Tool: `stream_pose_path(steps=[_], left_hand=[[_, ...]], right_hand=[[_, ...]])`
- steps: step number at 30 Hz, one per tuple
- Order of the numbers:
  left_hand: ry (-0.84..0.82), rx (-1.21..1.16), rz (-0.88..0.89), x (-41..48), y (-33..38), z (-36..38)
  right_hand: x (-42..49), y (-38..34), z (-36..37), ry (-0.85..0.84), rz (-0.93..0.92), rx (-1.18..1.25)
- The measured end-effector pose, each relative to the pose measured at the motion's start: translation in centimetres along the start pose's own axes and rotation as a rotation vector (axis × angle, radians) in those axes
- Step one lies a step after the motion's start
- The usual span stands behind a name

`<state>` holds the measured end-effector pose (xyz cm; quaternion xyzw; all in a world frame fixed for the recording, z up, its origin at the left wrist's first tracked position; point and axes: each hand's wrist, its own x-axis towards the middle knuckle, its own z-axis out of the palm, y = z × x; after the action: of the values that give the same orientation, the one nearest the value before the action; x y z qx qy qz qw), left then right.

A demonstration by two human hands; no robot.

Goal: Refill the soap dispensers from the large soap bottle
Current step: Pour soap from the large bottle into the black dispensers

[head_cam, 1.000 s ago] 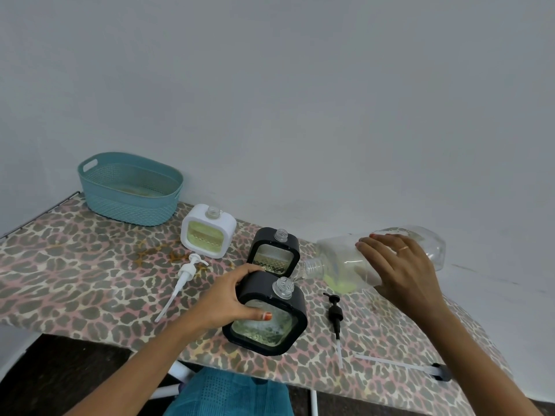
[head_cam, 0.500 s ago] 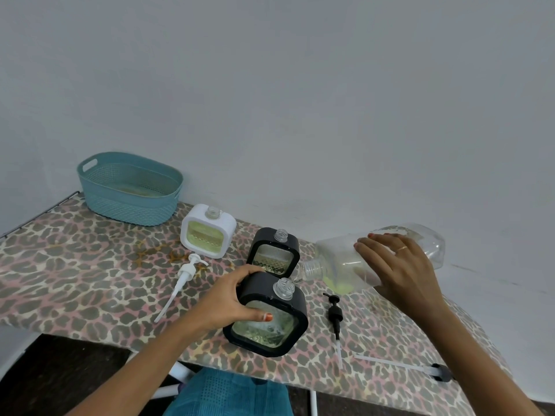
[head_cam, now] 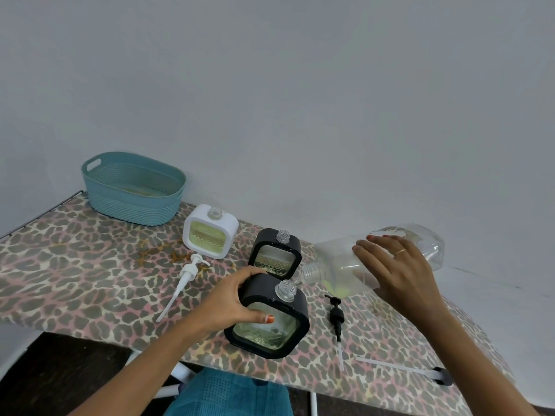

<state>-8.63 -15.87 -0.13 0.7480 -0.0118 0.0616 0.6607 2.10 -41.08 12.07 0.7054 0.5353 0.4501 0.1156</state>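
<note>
The pool of yellow-green soap point(head_cam: 336, 288) near the neck of the tilted, clear plastic large soap bottle point(head_cam: 336, 259) is now smaller and paler.

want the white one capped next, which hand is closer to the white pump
Left. The left hand grips the near black dispenser, just right of the white pump. The right hand holds the large soap bottle, farther right beyond that dispenser.

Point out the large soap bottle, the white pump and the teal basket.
large soap bottle point(head_cam: 334, 259): head view, clear shoulder by the neck.
white pump point(head_cam: 187, 270): head view, its collar.
teal basket point(head_cam: 135, 206): head view, front wall.
</note>
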Motion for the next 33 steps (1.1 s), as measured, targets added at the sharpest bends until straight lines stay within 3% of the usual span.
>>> stream_pose_path(steps=[33], left_hand=[[-0.010, -0.034, 0.005, -0.20, -0.07, 0.60]], right_hand=[[0.54, 0.48, 0.00, 0.005, -0.065, -0.055]])
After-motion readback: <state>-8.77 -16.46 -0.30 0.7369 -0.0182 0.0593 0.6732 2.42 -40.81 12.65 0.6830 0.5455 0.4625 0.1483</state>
